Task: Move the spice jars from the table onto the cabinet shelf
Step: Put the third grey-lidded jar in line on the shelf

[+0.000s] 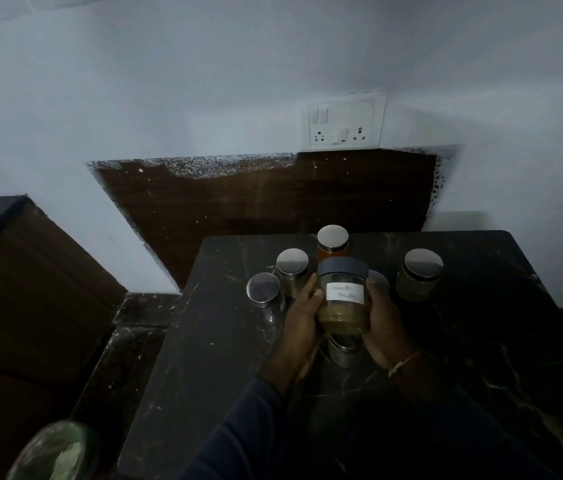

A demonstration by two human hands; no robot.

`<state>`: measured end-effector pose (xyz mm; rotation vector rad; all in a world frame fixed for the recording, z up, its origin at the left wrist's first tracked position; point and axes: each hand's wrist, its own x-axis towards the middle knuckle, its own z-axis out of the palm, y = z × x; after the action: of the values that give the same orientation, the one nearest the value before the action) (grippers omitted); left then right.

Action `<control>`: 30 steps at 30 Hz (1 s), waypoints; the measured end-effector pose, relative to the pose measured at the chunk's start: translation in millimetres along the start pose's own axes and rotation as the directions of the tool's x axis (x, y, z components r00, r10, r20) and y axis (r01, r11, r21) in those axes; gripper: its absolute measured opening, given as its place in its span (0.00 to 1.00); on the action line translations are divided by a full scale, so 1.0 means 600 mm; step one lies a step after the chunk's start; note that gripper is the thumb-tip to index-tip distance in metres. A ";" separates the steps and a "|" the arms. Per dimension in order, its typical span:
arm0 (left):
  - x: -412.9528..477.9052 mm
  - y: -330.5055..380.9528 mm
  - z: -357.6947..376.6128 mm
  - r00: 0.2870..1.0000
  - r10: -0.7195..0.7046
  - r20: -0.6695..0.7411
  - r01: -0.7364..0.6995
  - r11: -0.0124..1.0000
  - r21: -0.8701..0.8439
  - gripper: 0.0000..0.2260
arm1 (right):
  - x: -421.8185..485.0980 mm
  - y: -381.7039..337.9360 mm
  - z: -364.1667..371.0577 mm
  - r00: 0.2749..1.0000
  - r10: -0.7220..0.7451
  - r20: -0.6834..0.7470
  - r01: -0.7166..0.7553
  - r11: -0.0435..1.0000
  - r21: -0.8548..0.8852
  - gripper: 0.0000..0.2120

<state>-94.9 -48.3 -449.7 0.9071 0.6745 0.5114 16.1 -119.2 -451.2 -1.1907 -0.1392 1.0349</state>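
Note:
A glass spice jar with a dark lid, a white handwritten label and yellowish powder is lifted above the black marble table. My left hand grips its left side and my right hand grips its right side. Several steel-lidded jars stand on the table behind it: one with orange contents, one at the back left, one further left, one with greenish contents on the right. Another jar sits below the held one, partly hidden.
A white wall with a switch and socket plate rises behind the table, with a dark wooden panel below it. A dark wooden cabinet stands at the left. A greenish container shows at the bottom left.

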 end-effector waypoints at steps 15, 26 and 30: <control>0.007 0.013 -0.002 0.999 0.046 0.004 -0.046 0.999 0.009 0.19 | 0.014 0.007 -0.004 0.994 -0.103 0.038 0.108 0.984 -0.140 0.14; 0.021 0.007 -0.022 0.995 0.090 0.034 -0.094 0.985 0.146 0.30 | 0.018 -0.004 0.010 0.991 -0.135 0.016 0.136 0.977 -0.166 0.13; 0.033 0.060 -0.012 0.960 0.243 0.138 -0.277 0.897 0.344 0.35 | 0.016 -0.069 0.076 0.979 -0.203 0.028 0.203 0.948 -0.246 0.22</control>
<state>-90.9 -12.6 -428.5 1.3732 0.5741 0.5905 19.3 -80.3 -402.5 -1.3694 -0.3948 0.8540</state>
